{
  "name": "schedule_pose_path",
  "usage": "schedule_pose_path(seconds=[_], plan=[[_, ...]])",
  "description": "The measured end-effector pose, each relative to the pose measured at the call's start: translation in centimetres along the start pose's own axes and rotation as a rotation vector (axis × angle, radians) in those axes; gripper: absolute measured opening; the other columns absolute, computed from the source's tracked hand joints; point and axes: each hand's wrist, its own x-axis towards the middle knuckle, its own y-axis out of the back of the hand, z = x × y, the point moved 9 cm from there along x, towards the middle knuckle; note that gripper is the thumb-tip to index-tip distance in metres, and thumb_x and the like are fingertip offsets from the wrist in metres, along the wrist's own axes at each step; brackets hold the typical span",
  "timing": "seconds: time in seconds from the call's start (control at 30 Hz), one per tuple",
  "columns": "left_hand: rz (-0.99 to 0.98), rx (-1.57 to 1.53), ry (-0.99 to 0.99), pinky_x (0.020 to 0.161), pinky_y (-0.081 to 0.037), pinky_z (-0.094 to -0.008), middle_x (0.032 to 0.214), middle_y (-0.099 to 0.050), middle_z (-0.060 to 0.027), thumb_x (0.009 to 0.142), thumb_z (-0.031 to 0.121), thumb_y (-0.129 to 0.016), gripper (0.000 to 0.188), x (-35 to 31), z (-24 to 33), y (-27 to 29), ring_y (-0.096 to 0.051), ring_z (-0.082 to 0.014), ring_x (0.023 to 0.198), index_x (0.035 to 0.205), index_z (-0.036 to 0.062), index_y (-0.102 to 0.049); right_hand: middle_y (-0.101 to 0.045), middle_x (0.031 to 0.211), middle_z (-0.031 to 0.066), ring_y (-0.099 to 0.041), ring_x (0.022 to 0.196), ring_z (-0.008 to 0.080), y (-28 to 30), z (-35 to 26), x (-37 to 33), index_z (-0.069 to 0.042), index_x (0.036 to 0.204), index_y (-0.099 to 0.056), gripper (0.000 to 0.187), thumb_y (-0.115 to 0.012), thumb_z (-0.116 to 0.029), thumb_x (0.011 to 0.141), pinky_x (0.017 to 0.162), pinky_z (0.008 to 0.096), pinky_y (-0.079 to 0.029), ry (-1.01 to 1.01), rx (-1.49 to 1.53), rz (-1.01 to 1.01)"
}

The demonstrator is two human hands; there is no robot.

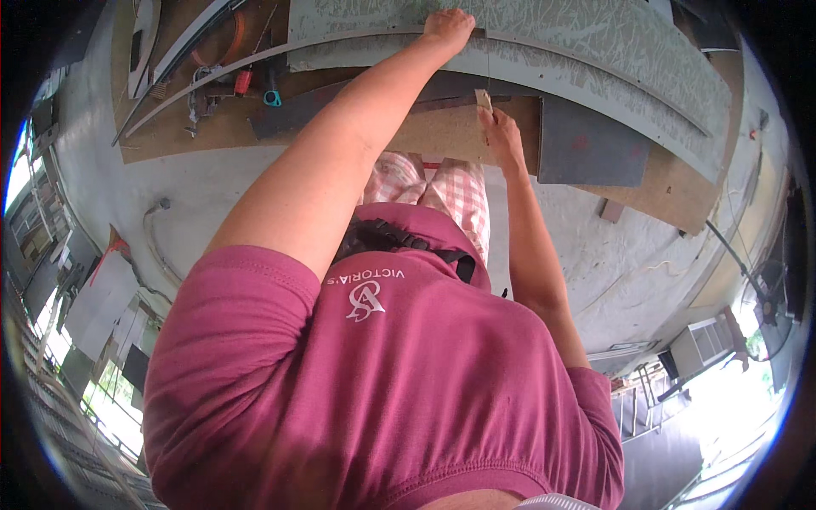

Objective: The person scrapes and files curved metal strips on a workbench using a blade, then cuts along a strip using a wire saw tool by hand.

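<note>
A long thin strip [586,61], bent by the lens, lies across a grey-green patterned sheet [544,17]. My left hand [449,31] is closed over the strip near its middle, arm stretched far forward; what its fingers grip underneath is hidden. Nearer to me and a little to the right, my right hand [501,132] is closed round a flat pale tool handle [484,100]. From the top of that handle a very thin dark line runs over the sheet's near edge toward the strip; its kind is too fine to tell.
Under the sheet is a brown board table [425,134] with dark grey panels [591,140] at its near edge. To the left lie a clamp [197,109], a red-handled tool [243,82] and a teal-handled tool [272,98]. A fan [769,297] stands at right.
</note>
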Motion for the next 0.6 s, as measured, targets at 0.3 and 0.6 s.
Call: schedule_pose_path(seconds=[0.3, 0.6], plan=[[-0.114, -0.629, 0.253, 0.088, -0.034, -0.0438, 0.116, -0.044, -0.0196, 0.088, 0.024, -0.035, 0.035, -0.6, -2.4, -2.0, -0.043, -0.0328, 0.107, 0.107, -0.0022, -0.049, -0.057, 0.076, 0.0223, -0.056, 0.077, 0.0389, -0.7, 1.4, -0.3, -0.002, 0.087, -0.057, 0.038, -0.045, -0.038, 0.081, 0.066, 0.0420, -0.042, -0.136, -0.136, -0.063], [-0.282, -0.941, 0.396, 0.106, -0.008, -0.0386, 0.142, -0.005, -0.0120, 0.090, 0.039, -0.019, 0.056, -3.3, -1.6, -1.0, -0.003, -0.0270, 0.130, 0.134, 0.0044, -0.016, -0.057, 0.069, 0.0191, -0.058, 0.070, 0.0330, -0.1, 1.0, -1.2, -0.001, 0.085, -0.058, 0.043, -0.047, -0.042, 0.079, 0.062, 0.0386, -0.042, -0.169, -0.110, -0.052]])
